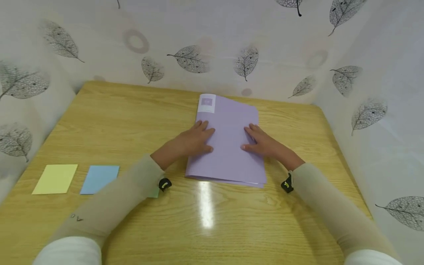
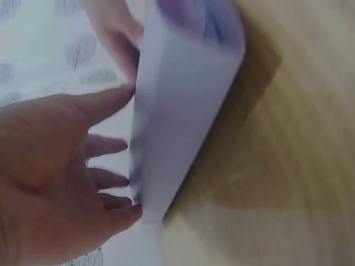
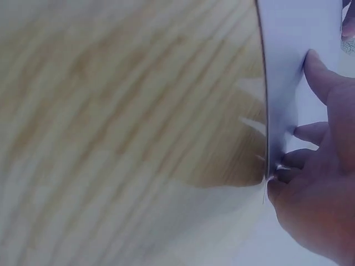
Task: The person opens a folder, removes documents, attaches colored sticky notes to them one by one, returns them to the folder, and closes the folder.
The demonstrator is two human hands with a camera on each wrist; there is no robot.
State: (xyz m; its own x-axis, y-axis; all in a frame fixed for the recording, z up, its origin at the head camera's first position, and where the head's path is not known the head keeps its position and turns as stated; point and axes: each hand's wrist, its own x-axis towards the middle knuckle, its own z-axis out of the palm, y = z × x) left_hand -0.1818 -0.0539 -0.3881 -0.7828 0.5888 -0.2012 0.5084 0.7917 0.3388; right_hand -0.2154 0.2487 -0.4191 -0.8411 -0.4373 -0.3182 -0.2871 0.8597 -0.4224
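A purple file folder lies closed on the wooden table, with a white label at its upper left corner. My left hand rests on its left part near the spine, fingers spread. Against the right part of the cover, my right hand lies with thumb and fingertips touching it. The left wrist view shows the thick pale spine of the folder beside the fingertips of my left hand. In the right wrist view, my right hand touches the cover close to its edge.
On the left of the table lie a yellow square paper pad and a blue one. A green piece is mostly hidden by my left sleeve. A leaf-patterned curtain borders the table behind and at the sides.
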